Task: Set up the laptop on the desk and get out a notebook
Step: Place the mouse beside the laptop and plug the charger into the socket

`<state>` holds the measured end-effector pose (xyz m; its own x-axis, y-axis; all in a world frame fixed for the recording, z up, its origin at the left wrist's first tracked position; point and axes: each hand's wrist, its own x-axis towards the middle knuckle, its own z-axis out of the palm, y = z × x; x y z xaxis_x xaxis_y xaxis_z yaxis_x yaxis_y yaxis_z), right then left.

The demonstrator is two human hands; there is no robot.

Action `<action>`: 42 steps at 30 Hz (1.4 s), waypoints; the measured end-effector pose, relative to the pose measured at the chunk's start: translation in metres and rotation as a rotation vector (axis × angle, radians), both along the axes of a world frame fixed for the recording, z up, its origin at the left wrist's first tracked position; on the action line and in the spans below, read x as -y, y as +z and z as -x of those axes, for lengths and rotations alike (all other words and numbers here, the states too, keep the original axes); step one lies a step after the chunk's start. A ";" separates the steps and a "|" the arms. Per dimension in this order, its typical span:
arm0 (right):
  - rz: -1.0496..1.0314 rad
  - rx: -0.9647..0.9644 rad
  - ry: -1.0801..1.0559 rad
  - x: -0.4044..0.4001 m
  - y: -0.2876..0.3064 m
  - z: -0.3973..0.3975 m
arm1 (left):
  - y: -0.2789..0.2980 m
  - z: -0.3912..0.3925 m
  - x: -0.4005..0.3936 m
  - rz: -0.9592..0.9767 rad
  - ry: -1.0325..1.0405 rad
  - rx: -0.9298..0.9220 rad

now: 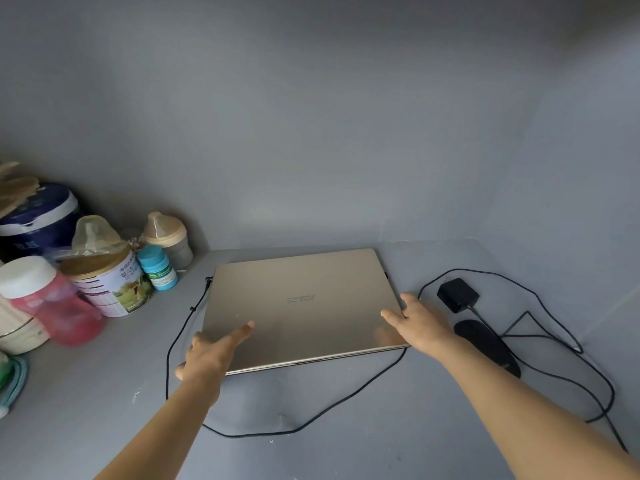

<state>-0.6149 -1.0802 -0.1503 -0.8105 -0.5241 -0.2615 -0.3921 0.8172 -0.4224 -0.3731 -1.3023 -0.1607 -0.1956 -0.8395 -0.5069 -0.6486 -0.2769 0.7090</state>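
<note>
Several containers crowd the far left of the grey tabletop (104, 393): a pink bottle (55, 306) with a white cap, a formula tin (110, 285), a small teal bottle (157, 268) and a baby bottle (169, 237) toward the back wall. Just right of them a black cable (180, 327) runs from the laptop's left rear edge and loops across the front of the tabletop.

Next comes the left hand (207, 355), its forefinger stretched out flat on the lid near the front left corner, gripping nothing. The gold laptop (301, 303) lies closed and flat in the middle, hinge toward the wall. The right hand (415, 323) rests at the front right corner, fingers spread over the lid and side edge, open rather than clamped. Beyond it sit a black power brick (457, 294) and a dark mouse (485, 344), partly hidden by the forearm.

Opening the lid looks like the step in hand. It would go best with one hand holding the base down while the other lifts the front lip at its middle, slowly, keeping the cable slack. No notebook is in view.
</note>
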 end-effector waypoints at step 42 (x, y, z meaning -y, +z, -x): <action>-0.193 -0.078 -0.176 -0.058 0.000 -0.068 | -0.003 -0.018 -0.027 0.109 -0.223 -0.122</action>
<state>-0.5465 -1.0227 -0.1503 -0.9063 -0.3197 -0.2764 -0.2620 0.9382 -0.2262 -0.3552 -1.2752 -0.1638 -0.4355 -0.8174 -0.3771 -0.5930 -0.0546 0.8034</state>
